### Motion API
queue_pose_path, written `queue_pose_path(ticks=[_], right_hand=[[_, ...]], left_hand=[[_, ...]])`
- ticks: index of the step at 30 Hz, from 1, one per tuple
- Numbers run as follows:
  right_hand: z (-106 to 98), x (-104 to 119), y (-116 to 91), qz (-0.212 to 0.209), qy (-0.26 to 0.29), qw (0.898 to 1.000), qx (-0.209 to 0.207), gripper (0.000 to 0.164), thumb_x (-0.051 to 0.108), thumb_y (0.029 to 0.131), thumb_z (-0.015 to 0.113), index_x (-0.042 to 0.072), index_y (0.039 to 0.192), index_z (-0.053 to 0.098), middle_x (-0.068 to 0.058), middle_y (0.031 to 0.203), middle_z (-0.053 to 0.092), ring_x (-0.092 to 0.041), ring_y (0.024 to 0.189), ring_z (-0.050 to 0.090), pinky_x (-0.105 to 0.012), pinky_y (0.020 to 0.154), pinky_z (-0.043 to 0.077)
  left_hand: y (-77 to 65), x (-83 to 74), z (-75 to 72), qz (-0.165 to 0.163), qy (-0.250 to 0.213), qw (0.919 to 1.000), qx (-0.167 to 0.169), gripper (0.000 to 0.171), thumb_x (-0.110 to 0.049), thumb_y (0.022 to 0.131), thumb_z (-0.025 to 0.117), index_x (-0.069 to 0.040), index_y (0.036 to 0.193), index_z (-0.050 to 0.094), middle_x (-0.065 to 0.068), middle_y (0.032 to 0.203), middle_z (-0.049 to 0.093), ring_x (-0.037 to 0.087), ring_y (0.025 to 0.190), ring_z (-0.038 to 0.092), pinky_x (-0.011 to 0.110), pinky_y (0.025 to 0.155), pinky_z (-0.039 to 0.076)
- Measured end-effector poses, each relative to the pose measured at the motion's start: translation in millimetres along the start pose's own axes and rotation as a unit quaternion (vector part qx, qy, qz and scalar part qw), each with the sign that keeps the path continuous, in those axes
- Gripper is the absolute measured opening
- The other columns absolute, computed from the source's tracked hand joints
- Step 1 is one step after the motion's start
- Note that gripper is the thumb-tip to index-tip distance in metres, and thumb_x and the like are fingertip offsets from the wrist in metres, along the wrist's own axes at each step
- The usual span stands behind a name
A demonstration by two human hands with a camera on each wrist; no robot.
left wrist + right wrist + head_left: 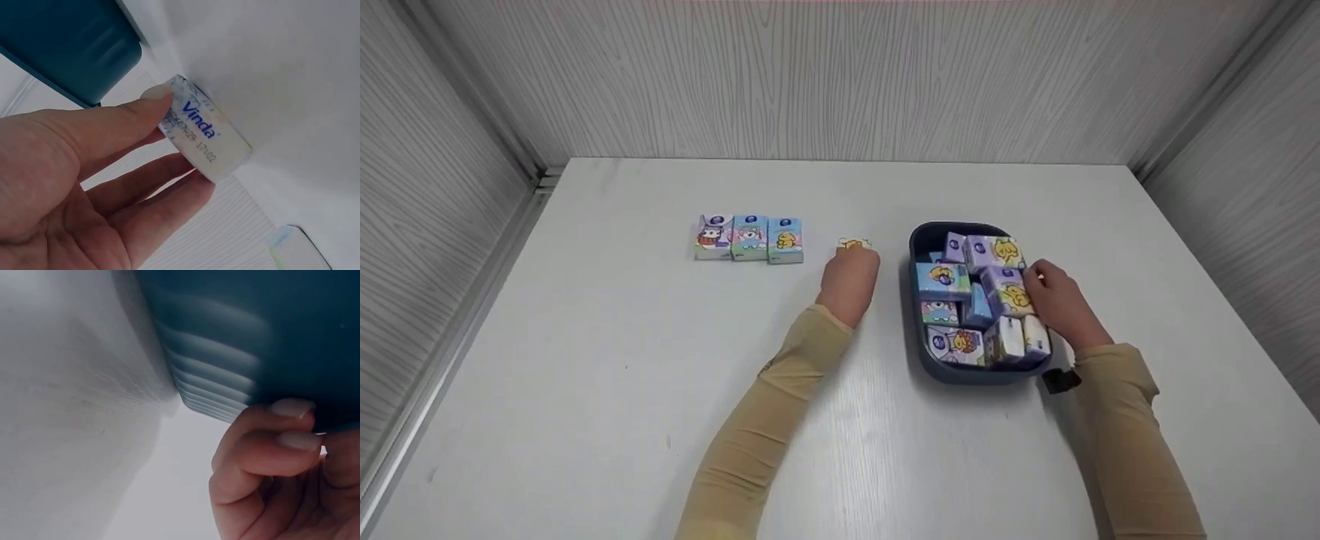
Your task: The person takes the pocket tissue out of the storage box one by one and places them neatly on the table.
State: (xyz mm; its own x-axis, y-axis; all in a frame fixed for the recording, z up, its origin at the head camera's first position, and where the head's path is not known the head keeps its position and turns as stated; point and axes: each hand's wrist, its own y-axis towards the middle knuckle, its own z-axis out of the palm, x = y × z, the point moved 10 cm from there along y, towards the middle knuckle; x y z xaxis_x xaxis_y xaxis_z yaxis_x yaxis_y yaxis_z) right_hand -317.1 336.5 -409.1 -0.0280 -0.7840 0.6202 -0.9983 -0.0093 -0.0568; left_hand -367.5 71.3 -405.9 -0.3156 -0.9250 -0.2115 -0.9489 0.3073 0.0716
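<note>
My left hand (851,285) pinches a small Vinda tissue pack (199,132) between thumb and fingers, left of the bin. In the head view only the pack's yellow-patterned top shows past the hand. The dark blue plastic bin (979,375) holds several tissue packs in purple, blue and white, lying at mixed angles. At the bin's right side, my right hand (1057,304) grips the rim, its curled fingers (275,458) against the ribbed outer wall in the right wrist view. Three tissue packs stand side by side: a purple one (714,238), a blue-green one (750,238) and a blue one (786,241).
The white tabletop (585,375) carries the bin and the row of packs. A wood-grain panel (840,82) closes off the back, with side panels left and right. A small black object (1062,381) shows beside the right wrist.
</note>
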Motion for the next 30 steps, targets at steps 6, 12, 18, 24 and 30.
queue_pose_path(ticks=[6, 12, 18, 24, 30], right_hand=[[1, 0, 0, 0.000, 0.001, 1.000, -0.003, 0.043, 0.039, 0.103, 0.029, 0.001, 0.101, 0.049, -0.016, 0.087, 0.052, -0.024, 0.071, 0.049, -0.036, 0.063, 0.040], [3, -3, 0, 0.010, 0.005, 1.000, 0.003, 0.044, 0.040, 0.103, 0.028, 0.001, 0.102, 0.048, -0.016, 0.089, 0.051, -0.025, 0.073, 0.049, -0.036, 0.064, 0.040], [4, -1, 0, 0.000, 0.008, 1.000, 0.001, 0.043, 0.039, 0.103, 0.029, 0.001, 0.099, 0.048, -0.015, 0.084, 0.051, -0.024, 0.068, 0.048, -0.036, 0.060, 0.041], [4, 0, 0, -0.010, 0.010, 1.000, -0.001, 0.043, 0.039, 0.103, 0.029, 0.001, 0.100, 0.049, -0.014, 0.082, 0.051, -0.023, 0.066, 0.048, -0.036, 0.059, 0.040], [2, -1, 1, -0.009, 0.012, 1.000, -0.006, 0.043, 0.040, 0.103, 0.030, 0.002, 0.097, 0.047, -0.014, 0.082, 0.051, -0.024, 0.067, 0.048, -0.036, 0.060, 0.040]], left_hand=[[-1.5, 4.7, 0.7, 0.000, 0.067, 0.9977, -0.010, 0.023, 0.000, 0.095, 0.055, 0.005, 0.114, 0.066, 0.025, 0.113, 0.063, 0.034, 0.102, 0.062, 0.040, 0.081, 0.054], [-4.2, 17.1, 3.7, -0.024, 0.098, 0.9947, -0.019, 0.035, -0.007, 0.099, 0.048, 0.008, 0.131, 0.051, 0.030, 0.129, 0.052, 0.039, 0.119, 0.051, 0.041, 0.097, 0.045], [-4.2, 27.1, 8.5, -0.028, 0.080, 0.9964, 0.006, 0.040, -0.010, 0.100, 0.048, 0.006, 0.137, 0.045, 0.033, 0.136, 0.042, 0.044, 0.129, 0.039, 0.044, 0.105, 0.035], [-3.8, 36.0, 7.3, -0.032, 0.078, 0.9963, 0.020, 0.054, -0.018, 0.095, 0.057, 0.009, 0.139, 0.040, 0.034, 0.139, 0.038, 0.044, 0.132, 0.034, 0.043, 0.107, 0.032], [-2.6, 42.8, 3.5, -0.043, 0.059, 0.9970, 0.025, 0.058, -0.020, 0.095, 0.059, 0.009, 0.140, 0.037, 0.034, 0.142, 0.035, 0.044, 0.134, 0.031, 0.044, 0.108, 0.030]])
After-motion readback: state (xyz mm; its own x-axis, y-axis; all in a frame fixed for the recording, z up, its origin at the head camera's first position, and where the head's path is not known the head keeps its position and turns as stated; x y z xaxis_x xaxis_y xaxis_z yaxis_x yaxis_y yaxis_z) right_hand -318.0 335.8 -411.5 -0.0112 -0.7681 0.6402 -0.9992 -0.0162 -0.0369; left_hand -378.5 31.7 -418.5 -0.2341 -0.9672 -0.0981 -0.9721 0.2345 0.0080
